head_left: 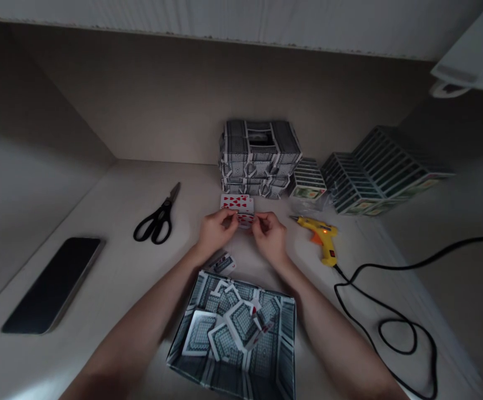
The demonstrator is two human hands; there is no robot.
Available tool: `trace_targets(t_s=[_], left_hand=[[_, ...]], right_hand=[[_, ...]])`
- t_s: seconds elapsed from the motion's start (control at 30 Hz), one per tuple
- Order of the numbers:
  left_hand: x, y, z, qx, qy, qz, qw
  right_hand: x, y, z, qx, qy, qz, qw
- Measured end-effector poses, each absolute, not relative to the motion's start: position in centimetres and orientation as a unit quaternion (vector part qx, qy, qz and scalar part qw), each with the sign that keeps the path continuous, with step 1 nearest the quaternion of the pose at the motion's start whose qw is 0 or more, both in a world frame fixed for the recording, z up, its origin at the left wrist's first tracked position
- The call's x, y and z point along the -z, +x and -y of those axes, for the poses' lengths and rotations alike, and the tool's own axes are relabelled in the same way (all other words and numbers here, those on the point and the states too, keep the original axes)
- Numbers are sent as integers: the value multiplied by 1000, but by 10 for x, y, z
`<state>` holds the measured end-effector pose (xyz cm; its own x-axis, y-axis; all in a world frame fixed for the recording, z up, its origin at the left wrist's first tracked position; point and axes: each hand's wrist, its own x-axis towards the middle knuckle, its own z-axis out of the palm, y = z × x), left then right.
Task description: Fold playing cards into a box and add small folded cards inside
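A playing card (246,219) with red hearts is pinched between my two hands, a little above the table. My left hand (216,231) is closed on its left end. My right hand (270,235) grips the right end, thumb and forefinger together. Just beyond it lies another red hearts card (236,202), face up and partly covered. Nearer to me stands an open box (288,339) built from playing cards, with several loose cards (227,328) inside. A few card pieces (223,263) lie between the box and my left hand.
Behind my hands stands a stacked card structure (262,153). Boxed card packs (375,172) are piled at the right. A yellow glue gun (323,236) with a lit light trails a black cord (385,300). Left are black-handled scissors (158,219) and a phone (54,286). A shelf (225,22) overhangs.
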<state>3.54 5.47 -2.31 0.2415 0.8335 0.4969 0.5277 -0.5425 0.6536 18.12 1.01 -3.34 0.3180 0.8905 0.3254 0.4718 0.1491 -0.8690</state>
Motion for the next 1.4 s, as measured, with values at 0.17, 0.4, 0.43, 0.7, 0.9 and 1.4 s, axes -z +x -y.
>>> trace_targets(t_s=[0.17, 0.4, 0.43, 0.7, 0.9, 1.4], left_hand=[[21, 35, -54, -414, 769, -451, 184], [20, 34, -55, -416, 770, -445, 190], [21, 34, -55, -418, 772, -440, 191], [20, 34, -54, -415, 783, -438, 152], [19, 31, -55, -418, 797, -408, 158], [21, 36, -55, -403, 797, -412, 184]], right_hand=[[38, 182, -11, -224, -616, 533, 535], [35, 182, -10, -206, -614, 558, 519], [35, 182, -10, -210, -612, 555, 523], [29, 179, -7, -206, -607, 576, 508], [27, 179, -7, -183, -609, 586, 502], [29, 178, -10, -290, -588, 521, 546]])
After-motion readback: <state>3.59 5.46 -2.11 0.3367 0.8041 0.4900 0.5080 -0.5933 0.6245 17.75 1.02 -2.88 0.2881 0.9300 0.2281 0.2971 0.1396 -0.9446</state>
